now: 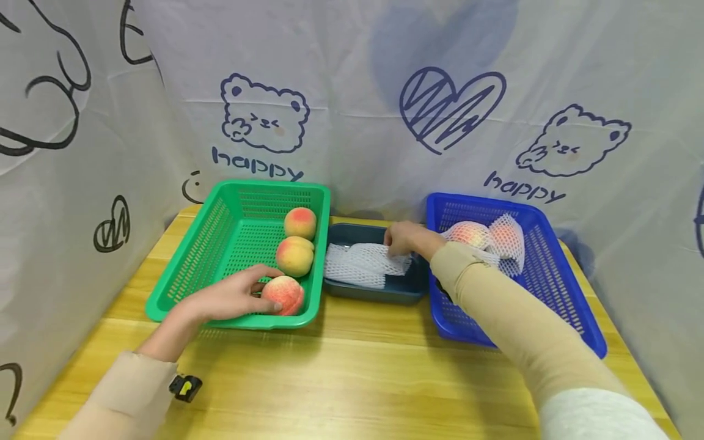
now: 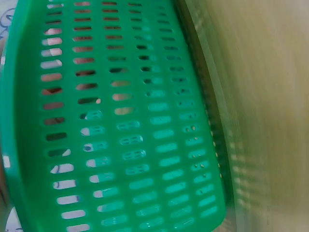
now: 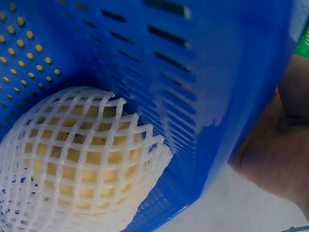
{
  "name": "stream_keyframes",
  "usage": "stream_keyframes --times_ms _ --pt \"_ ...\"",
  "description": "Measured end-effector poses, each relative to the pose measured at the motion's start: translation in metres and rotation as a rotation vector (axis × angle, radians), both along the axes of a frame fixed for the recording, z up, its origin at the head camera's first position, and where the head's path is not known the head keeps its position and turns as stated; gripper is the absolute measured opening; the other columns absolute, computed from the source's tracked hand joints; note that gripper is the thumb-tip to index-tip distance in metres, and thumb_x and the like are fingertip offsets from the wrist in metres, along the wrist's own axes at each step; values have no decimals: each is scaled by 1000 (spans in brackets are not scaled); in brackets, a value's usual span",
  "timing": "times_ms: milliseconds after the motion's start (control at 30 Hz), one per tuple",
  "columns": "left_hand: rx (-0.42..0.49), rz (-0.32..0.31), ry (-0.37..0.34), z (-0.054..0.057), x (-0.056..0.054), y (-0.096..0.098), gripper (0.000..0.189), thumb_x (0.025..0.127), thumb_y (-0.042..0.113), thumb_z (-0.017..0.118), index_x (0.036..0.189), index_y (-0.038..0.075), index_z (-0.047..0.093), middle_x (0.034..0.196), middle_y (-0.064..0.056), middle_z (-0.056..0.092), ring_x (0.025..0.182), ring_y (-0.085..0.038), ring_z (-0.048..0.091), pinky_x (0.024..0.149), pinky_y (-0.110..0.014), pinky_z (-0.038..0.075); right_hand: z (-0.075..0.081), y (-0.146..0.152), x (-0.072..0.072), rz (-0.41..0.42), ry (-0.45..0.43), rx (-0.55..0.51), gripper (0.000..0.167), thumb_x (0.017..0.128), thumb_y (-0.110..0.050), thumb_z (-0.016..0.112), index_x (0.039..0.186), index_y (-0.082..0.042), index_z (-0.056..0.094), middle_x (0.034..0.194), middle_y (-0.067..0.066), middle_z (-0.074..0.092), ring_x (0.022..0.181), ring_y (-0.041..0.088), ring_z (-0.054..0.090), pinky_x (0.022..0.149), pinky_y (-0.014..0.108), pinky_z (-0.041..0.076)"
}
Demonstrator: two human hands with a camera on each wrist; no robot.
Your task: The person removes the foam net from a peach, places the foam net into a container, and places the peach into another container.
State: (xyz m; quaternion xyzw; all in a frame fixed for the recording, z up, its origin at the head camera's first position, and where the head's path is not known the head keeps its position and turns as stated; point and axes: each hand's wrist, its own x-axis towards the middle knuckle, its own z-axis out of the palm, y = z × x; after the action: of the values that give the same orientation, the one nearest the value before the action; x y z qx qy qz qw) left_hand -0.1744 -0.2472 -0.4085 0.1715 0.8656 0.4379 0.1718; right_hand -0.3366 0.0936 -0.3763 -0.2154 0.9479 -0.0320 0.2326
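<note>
Two netted peaches (image 1: pixel 470 234) already sitting in blue basket (image 1: pixel 555 293), three bare apparently remaining: left hand (image 1: pixel 233 296) is grasping the front peach (image 1: pixel 285 293) in green basket (image 1: pixel 247 229), right hand (image 1: pixel 409 237) is touching foam nets (image 1: pixel 357 263) in dark tray (image 1: pixel 379 294), can't tell if pinching

Over on the desk (image 1: pixel 341 379), a bin (image 1: pixel 374 294) stands between the left basket (image 1: pixel 247 241) and the right basket (image 1: pixel 478 202), cloth (image 1: pixel 352 134) hanging behind. Three peaches (image 1: pixel 295 256) line the left basket's right side front to back, the left hand (image 1: pixel 233 297) on the nearest. Net sleeves (image 1: pixel 357 263) lie in the bin under the right hand (image 1: pixel 406 237). Netted peaches (image 1: pixel 505 236) sit toward the right basket's back.
</note>
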Motion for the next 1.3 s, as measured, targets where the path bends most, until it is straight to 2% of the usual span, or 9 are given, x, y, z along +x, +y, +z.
stream_keyframes --times_ms 100,167,333,500,733,867,1033,1200,1300 --pt "-35 -1 -25 -1 -3 -2 60 95 26 76 145 3 50 142 -17 55 128 -35 59 98 -41 52 -5 1 -3 41 -48 -7 26 97 -14 64 121 -7 71 99 4 60 81 17 55 65 31 53" --pt "-69 -11 -15 -1 -5 -3 62 95 28 76 147 4 51 144 -15 56 129 -36 58 99 -44 51 -9 1 -6 77 -64 -5 25 97 -10 61 119 -5 71 96 3 57 81 16 52 67 30 50" --pt "-124 -36 32 -3 -7 -2 60 96 29 75 148 8 53 141 -14 58 125 -33 55 99 -46 49 -14 2 -7 120 -23 20 26 95 -6 59 118 -1 70 98 7 61 89 20 52 77 31 46" --pt "-136 -45 25 -4 -8 -1 55 97 20 73 148 11 54 141 -13 58 121 -30 56 99 -46 49 -14 3 -6 53 44 -2 27 96 -8 60 118 0 72 108 12 68 93 24 57 85 36 52" --pt "-103 -69 29 -4 -10 -1 54 95 14 75 145 10 56 141 -14 58 120 -32 58 98 -47 51 -9 5 -8 -57 198 -47 25 92 -17 74 114 -3 75 113 14 73 100 28 66 93 41 55" --pt "-103 -82 31 -5 -12 -2 54 95 14 75 145 11 56 141 -14 58 119 -31 57 98 -46 50 -3 7 -6 -89 210 -96 31 90 -18 78 116 -4 73 116 15 72 104 30 65 98 43 53" --pt "-92 -90 33 -8 -15 -2 55 94 16 77 145 11 56 141 -14 58 119 -30 58 98 -45 52 5 9 -1 -102 179 -173 37 91 -17 76 125 -3 71 117 15 70 105 30 63 99 43 53" --pt "-44 -79 -4 -7 -14 -1 62 92 12 79 148 4 53 143 -19 55 125 -35 59 98 -46 56 12 11 3 -73 197 -210 38 94 -18 71 128 -2 69 118 15 70 108 30 64 97 43 53" --pt "-53 -67 -9 -6 -14 0 65 93 15 80 149 0 51 141 -20 56 123 -35 59 96 -45 57 14 12 6 -56 204 -232 37 95 -18 70 129 -2 68 119 15 71 110 31 65 98 44 53"
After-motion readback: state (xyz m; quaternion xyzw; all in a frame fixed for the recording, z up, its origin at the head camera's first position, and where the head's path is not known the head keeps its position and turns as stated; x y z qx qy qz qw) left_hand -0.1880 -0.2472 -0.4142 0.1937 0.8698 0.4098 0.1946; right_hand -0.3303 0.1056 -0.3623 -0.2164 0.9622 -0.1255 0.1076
